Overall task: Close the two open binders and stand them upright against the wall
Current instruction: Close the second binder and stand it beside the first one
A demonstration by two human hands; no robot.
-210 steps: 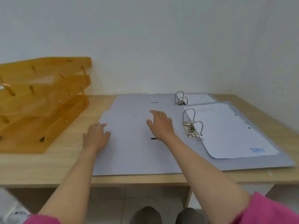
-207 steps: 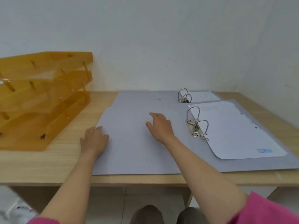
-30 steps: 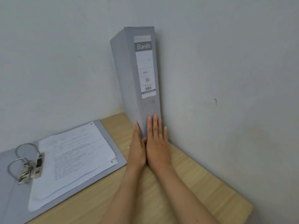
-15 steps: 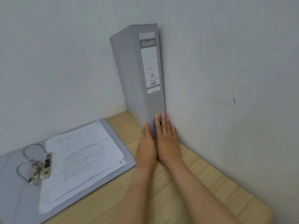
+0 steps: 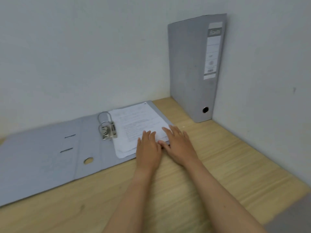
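One grey binder (image 5: 190, 69) stands shut and upright in the corner, its side against the right wall, spine label facing me. The second grey binder (image 5: 43, 158) lies open flat on the wooden desk, its metal ring mechanism (image 5: 107, 127) standing up and a stack of white papers (image 5: 134, 126) on its right half. My left hand (image 5: 148, 153) rests flat with spread fingers on the near right part of the papers. My right hand (image 5: 178, 145) lies flat beside it at the binder's near right corner, fingers over the paper edge. Neither hand grips anything.
The wooden desk (image 5: 210, 165) meets white walls behind and on the right. Its right front edge (image 5: 286, 199) drops off near the lower right. Bare desk lies between the open binder and the standing one.
Both hands have left the base of the standing binder and moved left onto the open binder's papers. The standing binder stays upright in the corner; my view has swung left.
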